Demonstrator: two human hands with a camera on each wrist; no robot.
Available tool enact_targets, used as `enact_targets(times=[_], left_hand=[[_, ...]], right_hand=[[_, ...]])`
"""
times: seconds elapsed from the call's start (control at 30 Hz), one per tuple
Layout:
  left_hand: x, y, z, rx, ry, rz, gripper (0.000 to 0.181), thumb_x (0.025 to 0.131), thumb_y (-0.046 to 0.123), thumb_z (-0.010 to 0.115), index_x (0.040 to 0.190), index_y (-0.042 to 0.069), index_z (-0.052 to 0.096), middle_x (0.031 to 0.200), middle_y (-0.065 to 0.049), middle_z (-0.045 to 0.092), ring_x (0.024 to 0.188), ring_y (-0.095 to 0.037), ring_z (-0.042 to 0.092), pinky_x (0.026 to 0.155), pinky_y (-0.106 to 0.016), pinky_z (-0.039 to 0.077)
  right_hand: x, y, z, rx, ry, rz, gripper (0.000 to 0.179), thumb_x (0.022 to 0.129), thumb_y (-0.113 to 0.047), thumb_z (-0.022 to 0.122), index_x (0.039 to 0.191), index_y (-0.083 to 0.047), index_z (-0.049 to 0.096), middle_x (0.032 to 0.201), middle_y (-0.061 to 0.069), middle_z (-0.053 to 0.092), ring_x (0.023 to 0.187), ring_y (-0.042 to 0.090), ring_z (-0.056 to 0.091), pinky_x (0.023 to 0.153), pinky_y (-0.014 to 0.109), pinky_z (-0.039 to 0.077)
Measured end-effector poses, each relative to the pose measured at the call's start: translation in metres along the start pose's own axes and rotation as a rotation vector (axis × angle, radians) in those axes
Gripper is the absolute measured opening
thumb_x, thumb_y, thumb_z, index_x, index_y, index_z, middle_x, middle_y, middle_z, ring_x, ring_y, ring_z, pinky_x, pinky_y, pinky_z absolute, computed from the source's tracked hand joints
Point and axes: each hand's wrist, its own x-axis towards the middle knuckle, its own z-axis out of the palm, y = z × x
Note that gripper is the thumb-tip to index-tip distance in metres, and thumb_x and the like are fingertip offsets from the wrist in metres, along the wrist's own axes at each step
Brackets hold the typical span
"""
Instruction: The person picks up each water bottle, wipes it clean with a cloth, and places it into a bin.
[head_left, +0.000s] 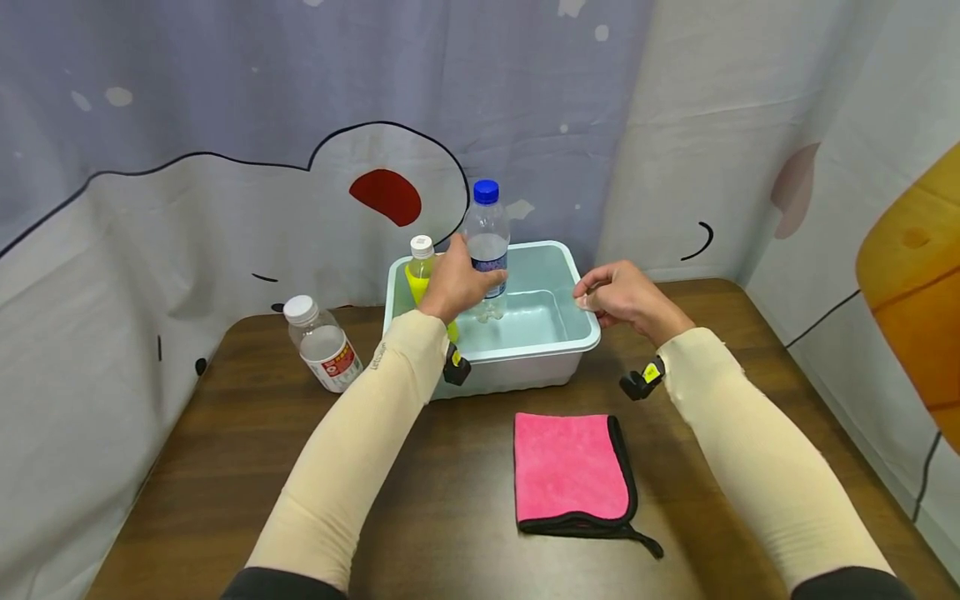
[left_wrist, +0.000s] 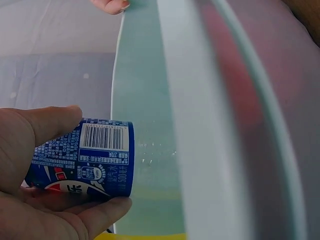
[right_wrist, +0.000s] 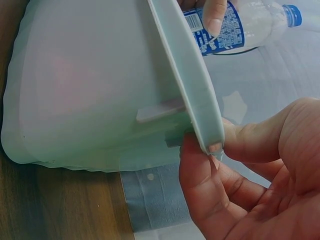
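Observation:
My left hand (head_left: 457,282) grips a clear plastic bottle (head_left: 487,237) with a blue cap and a blue label, its thumb and fingers round the label in the left wrist view. The bottle stands upright within the pale green plastic basin (head_left: 517,354), its base low over the basin floor. At the basin's right side, my right hand (head_left: 626,298) pinches the rim between thumb and fingers, as the right wrist view shows. A bottle with a white cap and yellow-green label (head_left: 420,271) is in the basin's left end, partly hidden behind my left hand.
Left of the basin, a clear bottle (head_left: 324,343) with a white cap and red-and-white label stands on the wooden table (head_left: 247,417). A folded pink cloth (head_left: 572,471) with black edging lies in front of the basin. A patterned curtain (head_left: 225,83) hangs behind.

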Motion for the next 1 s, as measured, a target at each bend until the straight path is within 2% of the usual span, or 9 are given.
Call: enact_targets(times=[0.3, 0.53, 0.7, 0.83, 1.0], left_hand=[[0.0022, -0.0031, 0.0, -0.029, -0.018, -0.006, 0.084, 0.092, 0.028, 0.081, 0.157, 0.013, 0.029, 0.156, -0.014, 0.049, 0.143, -0.033, 0.05, 0.124, -0.053, 0.04], [0.0038, -0.0005, -0.0042, -0.043, -0.022, 0.03, 0.079, 0.091, 0.023, 0.083, 0.152, 0.01, 0.036, 0.152, -0.014, 0.054, 0.14, -0.033, 0.054, 0.121, -0.051, 0.044], [0.0054, -0.0013, -0.0028, -0.045, -0.002, 0.019, 0.076, 0.09, 0.022, 0.084, 0.151, 0.008, 0.042, 0.15, -0.013, 0.057, 0.137, -0.032, 0.056, 0.121, -0.049, 0.045], [0.0067, -0.0033, -0.0001, -0.001, 0.034, 0.029, 0.074, 0.088, 0.023, 0.085, 0.148, 0.005, 0.046, 0.146, -0.014, 0.06, 0.133, -0.032, 0.059, 0.118, -0.047, 0.048], [0.0071, -0.0038, 0.0031, 0.01, 0.038, 0.029, 0.074, 0.087, 0.022, 0.087, 0.147, 0.004, 0.047, 0.145, -0.015, 0.061, 0.134, -0.033, 0.059, 0.118, -0.048, 0.048]], right_hand=[[0.001, 0.0016, 0.0016, -0.004, 0.018, -0.006, 0.026, 0.093, 0.0, 0.069, 0.116, 0.011, 0.065, 0.076, -0.002, 0.066, 0.064, 0.011, 0.063, 0.057, 0.026, 0.059], [-0.0007, 0.0005, 0.0022, -0.004, 0.013, 0.0, 0.027, 0.094, 0.0, 0.07, 0.118, 0.011, 0.064, 0.078, -0.001, 0.065, 0.066, 0.011, 0.063, 0.059, 0.026, 0.059], [-0.0014, -0.0004, 0.0032, -0.008, 0.013, -0.006, 0.027, 0.093, 0.0, 0.07, 0.118, 0.011, 0.064, 0.078, -0.001, 0.066, 0.066, 0.011, 0.063, 0.058, 0.026, 0.059], [-0.0021, -0.0002, 0.0041, -0.006, 0.014, -0.007, 0.027, 0.094, 0.0, 0.07, 0.117, 0.011, 0.064, 0.081, 0.001, 0.067, 0.066, 0.012, 0.065, 0.059, 0.027, 0.06], [-0.0017, 0.0012, 0.0039, 0.0, 0.013, 0.003, 0.027, 0.094, 0.001, 0.069, 0.118, 0.011, 0.064, 0.082, 0.002, 0.067, 0.067, 0.013, 0.066, 0.06, 0.027, 0.061]])
